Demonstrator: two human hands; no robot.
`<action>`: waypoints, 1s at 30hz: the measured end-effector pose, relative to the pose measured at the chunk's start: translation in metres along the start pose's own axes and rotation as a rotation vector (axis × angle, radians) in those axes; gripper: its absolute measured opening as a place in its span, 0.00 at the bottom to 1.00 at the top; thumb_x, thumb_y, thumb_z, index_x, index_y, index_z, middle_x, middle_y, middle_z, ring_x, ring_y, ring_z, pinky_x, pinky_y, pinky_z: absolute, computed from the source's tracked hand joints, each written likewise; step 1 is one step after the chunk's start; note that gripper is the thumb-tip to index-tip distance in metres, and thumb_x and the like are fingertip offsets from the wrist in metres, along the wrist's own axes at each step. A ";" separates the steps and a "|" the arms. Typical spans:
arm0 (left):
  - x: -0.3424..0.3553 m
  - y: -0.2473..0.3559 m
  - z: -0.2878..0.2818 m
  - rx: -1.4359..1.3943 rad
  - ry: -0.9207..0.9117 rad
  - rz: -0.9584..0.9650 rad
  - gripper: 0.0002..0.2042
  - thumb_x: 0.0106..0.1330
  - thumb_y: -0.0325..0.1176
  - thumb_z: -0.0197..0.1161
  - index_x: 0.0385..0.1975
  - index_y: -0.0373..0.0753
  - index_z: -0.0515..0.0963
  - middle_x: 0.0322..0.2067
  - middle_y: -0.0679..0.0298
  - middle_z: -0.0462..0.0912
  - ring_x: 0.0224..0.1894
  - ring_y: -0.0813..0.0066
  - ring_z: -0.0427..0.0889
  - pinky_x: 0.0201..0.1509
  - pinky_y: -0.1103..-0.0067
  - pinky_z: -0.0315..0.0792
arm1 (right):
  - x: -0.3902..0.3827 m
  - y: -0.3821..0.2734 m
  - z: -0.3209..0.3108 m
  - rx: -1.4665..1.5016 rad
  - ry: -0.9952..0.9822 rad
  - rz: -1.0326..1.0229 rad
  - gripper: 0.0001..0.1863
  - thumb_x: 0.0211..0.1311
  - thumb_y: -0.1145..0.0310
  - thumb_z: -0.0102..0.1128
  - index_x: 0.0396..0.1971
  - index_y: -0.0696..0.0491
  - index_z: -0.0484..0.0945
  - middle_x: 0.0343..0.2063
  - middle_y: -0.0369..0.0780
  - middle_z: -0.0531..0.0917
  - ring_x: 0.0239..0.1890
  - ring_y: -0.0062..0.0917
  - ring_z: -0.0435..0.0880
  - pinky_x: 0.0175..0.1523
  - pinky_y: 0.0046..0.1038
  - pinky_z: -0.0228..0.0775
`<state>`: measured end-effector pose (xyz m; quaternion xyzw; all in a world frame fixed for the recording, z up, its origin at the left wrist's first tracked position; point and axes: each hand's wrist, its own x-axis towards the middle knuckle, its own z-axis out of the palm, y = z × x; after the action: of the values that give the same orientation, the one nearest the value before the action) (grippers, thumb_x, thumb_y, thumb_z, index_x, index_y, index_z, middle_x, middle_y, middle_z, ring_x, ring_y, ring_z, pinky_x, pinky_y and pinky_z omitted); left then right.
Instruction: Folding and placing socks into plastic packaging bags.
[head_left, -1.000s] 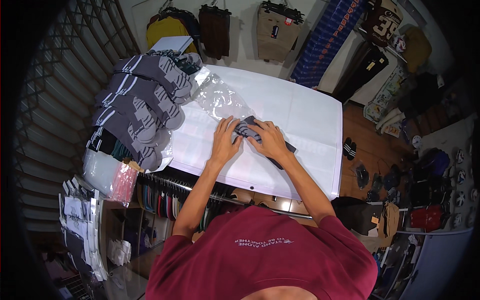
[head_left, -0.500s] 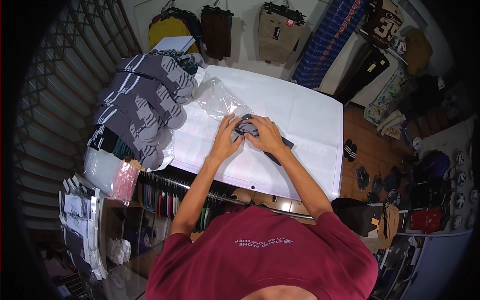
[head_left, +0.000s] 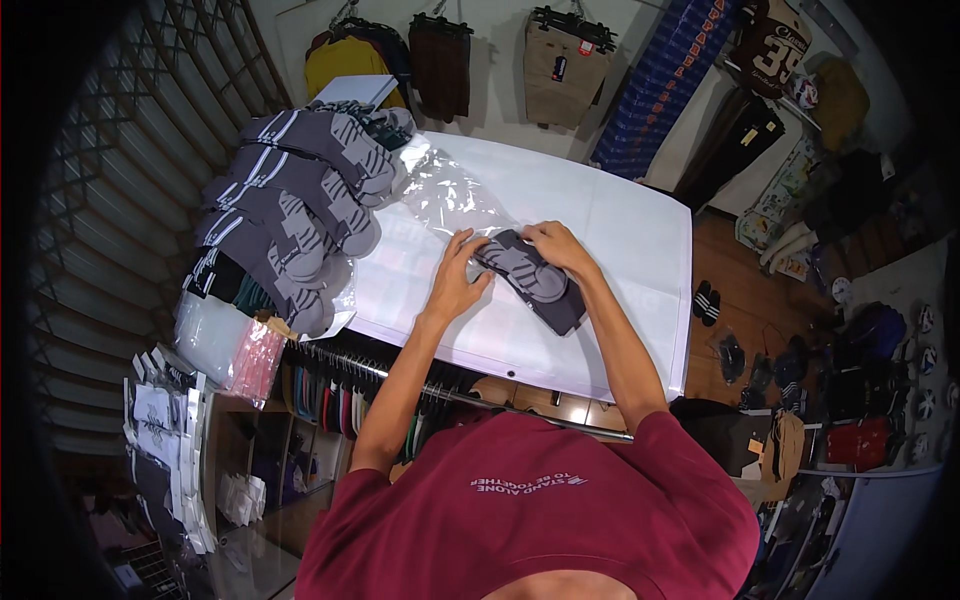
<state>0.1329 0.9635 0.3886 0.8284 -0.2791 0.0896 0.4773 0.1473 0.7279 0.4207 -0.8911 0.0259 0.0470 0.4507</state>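
Dark gray sock [head_left: 541, 280] (perhaps a pair laid together) lies folded and slanting on the white bench [head_left: 630, 230], its paler foot part on top. The left hand [head_left: 458, 285] curves its fingers at the far end; the right hand [head_left: 562, 248] bends its fingers at the far right edge. Whether either pinches the sock, I cannot tell. Straightening the fold seems to be the step in hand; the next move probably calls for light, flat pressure. Just beyond lies a clear plastic bag [head_left: 450, 195]; leftward, a pile of similar socks [head_left: 318, 190].
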 end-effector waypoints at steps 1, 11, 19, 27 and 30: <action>-0.002 0.001 0.000 0.004 0.004 -0.001 0.29 0.52 0.25 0.70 0.58 0.38 0.74 0.63 0.49 0.69 0.69 0.44 0.63 0.71 0.62 0.61 | -0.005 -0.001 -0.004 -0.023 -0.010 0.088 0.23 0.67 0.56 0.53 0.40 0.64 0.85 0.37 0.51 0.87 0.39 0.33 0.85 0.49 0.31 0.73; -0.009 0.005 0.010 0.135 0.050 -0.032 0.26 0.56 0.26 0.67 0.58 0.35 0.72 0.56 0.47 0.75 0.64 0.43 0.67 0.68 0.60 0.63 | -0.132 -0.023 0.020 -0.260 0.332 -0.019 0.40 0.56 0.47 0.69 0.63 0.56 0.69 0.52 0.58 0.72 0.53 0.53 0.75 0.57 0.42 0.71; -0.007 0.006 0.010 0.131 0.030 -0.024 0.26 0.57 0.26 0.67 0.58 0.34 0.72 0.55 0.46 0.76 0.62 0.45 0.70 0.66 0.61 0.65 | -0.128 -0.017 0.034 -0.396 0.315 -0.132 0.36 0.53 0.61 0.70 0.64 0.51 0.70 0.56 0.55 0.71 0.58 0.49 0.70 0.58 0.47 0.66; -0.007 0.007 0.009 0.099 0.034 -0.029 0.28 0.56 0.26 0.68 0.59 0.34 0.71 0.55 0.46 0.76 0.61 0.44 0.71 0.66 0.62 0.65 | -0.100 -0.013 0.044 -0.391 0.360 -0.187 0.36 0.55 0.64 0.69 0.65 0.53 0.68 0.57 0.57 0.69 0.59 0.52 0.69 0.60 0.48 0.64; -0.009 0.006 0.010 0.114 0.054 -0.010 0.28 0.55 0.26 0.68 0.59 0.34 0.72 0.55 0.45 0.76 0.61 0.44 0.71 0.66 0.62 0.66 | -0.091 -0.017 0.056 -0.407 0.383 -0.174 0.37 0.56 0.65 0.68 0.67 0.53 0.66 0.59 0.58 0.67 0.60 0.54 0.67 0.60 0.49 0.64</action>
<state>0.1212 0.9559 0.3835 0.8530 -0.2563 0.1252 0.4370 0.0547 0.7838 0.4109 -0.9547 0.0239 -0.1568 0.2517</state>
